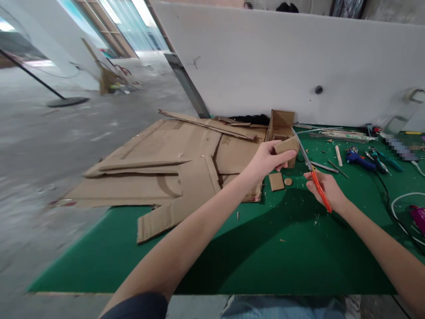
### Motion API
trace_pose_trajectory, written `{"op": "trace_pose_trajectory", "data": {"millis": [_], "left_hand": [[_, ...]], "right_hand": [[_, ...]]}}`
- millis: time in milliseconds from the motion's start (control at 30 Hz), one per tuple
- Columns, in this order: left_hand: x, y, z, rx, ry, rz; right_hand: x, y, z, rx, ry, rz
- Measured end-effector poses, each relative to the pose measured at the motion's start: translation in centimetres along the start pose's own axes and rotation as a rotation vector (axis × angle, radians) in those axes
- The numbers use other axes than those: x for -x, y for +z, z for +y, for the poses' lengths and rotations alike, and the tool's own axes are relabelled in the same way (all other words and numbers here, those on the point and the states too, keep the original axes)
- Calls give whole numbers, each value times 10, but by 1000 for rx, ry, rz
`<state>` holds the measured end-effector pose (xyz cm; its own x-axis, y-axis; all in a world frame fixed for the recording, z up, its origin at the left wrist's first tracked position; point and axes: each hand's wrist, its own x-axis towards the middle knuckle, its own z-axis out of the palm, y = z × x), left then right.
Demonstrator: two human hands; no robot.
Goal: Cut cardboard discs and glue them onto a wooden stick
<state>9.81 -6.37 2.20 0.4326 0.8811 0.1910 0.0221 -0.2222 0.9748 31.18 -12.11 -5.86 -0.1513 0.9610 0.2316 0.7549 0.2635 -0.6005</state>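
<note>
Between the thumb and fingers of my left hand point(270, 158) is a small piece of cardboard point(287, 145), raised over the table. My right hand point(327, 190) grips a pair of scissors point(319, 189) with orange handles, its blades pointing up and left beside the right edge of that piece. Whether the blades touch the cardboard I cannot tell. Below my left hand a cardboard square point(276, 181) and a small cardboard disc point(288, 181) lie on the green table point(265, 261). An open cardboard box point(282, 118) stands behind my left hand, partly hidden by it.
Large cardboard sheets point(195, 186) cover the table's left side, some overhanging its edge. To the right lie a blue glue gun point(360, 158), pliers point(376, 160), a wooden stick point(338, 156) and a white cable point(396, 199). A white panel point(282, 62) borders the table's back.
</note>
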Motion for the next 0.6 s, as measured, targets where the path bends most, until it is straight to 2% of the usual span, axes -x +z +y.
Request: {"op": "trace_pose_trajectory", "data": {"millis": [167, 333, 600], "left_hand": [[-2, -6, 1, -56, -5, -30], [-4, -10, 2, -38, -11, -78], [-7, -11, -7, 105, -56, -11]], "right_hand": [[0, -4, -2, -1, -7, -20], [-1, -9, -7, 129, 14, -18], [-5, -6, -2, 230, 11, 67]]}}
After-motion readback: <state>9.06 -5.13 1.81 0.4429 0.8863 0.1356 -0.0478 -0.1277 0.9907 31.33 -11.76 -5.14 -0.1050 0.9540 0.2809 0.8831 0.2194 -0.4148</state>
